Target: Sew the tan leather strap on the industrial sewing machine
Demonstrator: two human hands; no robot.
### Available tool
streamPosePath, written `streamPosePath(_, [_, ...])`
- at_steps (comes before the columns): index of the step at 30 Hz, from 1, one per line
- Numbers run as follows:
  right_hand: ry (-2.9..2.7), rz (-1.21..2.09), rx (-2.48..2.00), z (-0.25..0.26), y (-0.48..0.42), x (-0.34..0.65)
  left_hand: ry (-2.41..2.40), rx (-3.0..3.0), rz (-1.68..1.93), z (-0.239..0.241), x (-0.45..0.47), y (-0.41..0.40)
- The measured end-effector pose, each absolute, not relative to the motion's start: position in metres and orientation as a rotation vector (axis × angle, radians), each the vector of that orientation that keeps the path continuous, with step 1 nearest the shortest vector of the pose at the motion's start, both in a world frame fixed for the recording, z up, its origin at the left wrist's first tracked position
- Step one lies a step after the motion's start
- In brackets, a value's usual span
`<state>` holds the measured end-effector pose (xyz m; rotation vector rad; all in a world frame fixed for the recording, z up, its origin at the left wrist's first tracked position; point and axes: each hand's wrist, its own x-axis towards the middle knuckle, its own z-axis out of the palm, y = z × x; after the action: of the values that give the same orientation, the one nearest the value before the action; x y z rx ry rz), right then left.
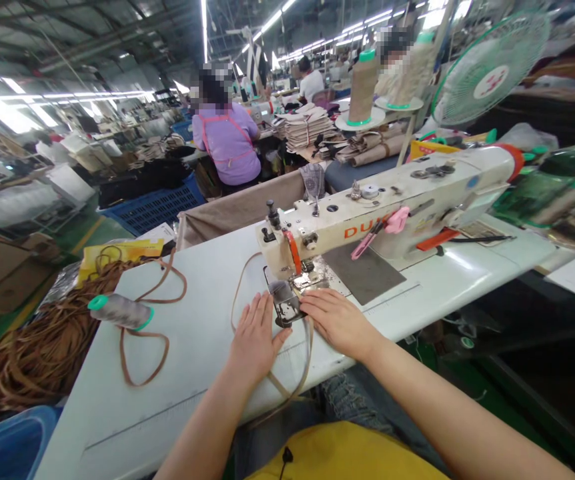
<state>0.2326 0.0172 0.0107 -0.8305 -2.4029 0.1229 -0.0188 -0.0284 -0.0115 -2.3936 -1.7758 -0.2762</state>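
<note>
A white sewing machine (337,230) stands on the pale table, its presser foot (303,277) low over the needle plate. My left hand (253,337) lies flat just left of the plate, fingers stretched out and fingertips by the metal guide (285,303). On the other side, my right hand (340,323) rests palm down with fingers extended, fingertips close to the presser foot; its thumb is hidden. A narrow tan strap (309,353) emerges beside the right fingertips and loops down past the table's front edge. More thin strap curves behind my left hand.
A grey thread cone (122,312) lies on its side at left, near a heap of brown straps (32,340). Pink-handled snips (367,240) hang against the machine. Blue crates (152,200) stand at left. A fan (490,73) and a person in purple (230,140) are beyond.
</note>
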Motion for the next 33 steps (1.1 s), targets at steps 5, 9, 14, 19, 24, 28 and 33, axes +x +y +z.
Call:
streamPosePath(5, [-2.398,0.114,-0.844,0.009,0.017,0.232,-1.769,-2.384,-0.237,-0.009,-0.019,-0.028])
streamPosePath(9, [-2.395,0.109,-0.865,0.006,0.018,0.232,-1.783,-2.385,-0.209,-0.007,-0.019,-0.028])
streamPosePath(14, [-2.392,0.119,-0.88,0.007,0.018,0.232,-1.827,-2.402,-0.205,-0.005,-0.02,-0.027])
streamPosePath(19, [-2.395,0.133,-0.88,0.009,0.018,0.232,-1.864,-2.427,-0.233,-0.004,-0.019,-0.027])
streamPosePath(24, [-2.376,0.135,-0.838,0.009,0.018,0.232,-1.898,-2.451,-0.255,-0.002,-0.02,-0.026])
streamPosePath(28, [-2.392,0.12,-0.839,0.01,0.018,0.23,-1.909,-2.502,-0.274,0.003,-0.024,-0.021])
streamPosePath(33, [-2.408,0.105,-0.852,0.014,0.017,0.23,-1.906,-2.464,-0.4,0.009,-0.034,-0.011])
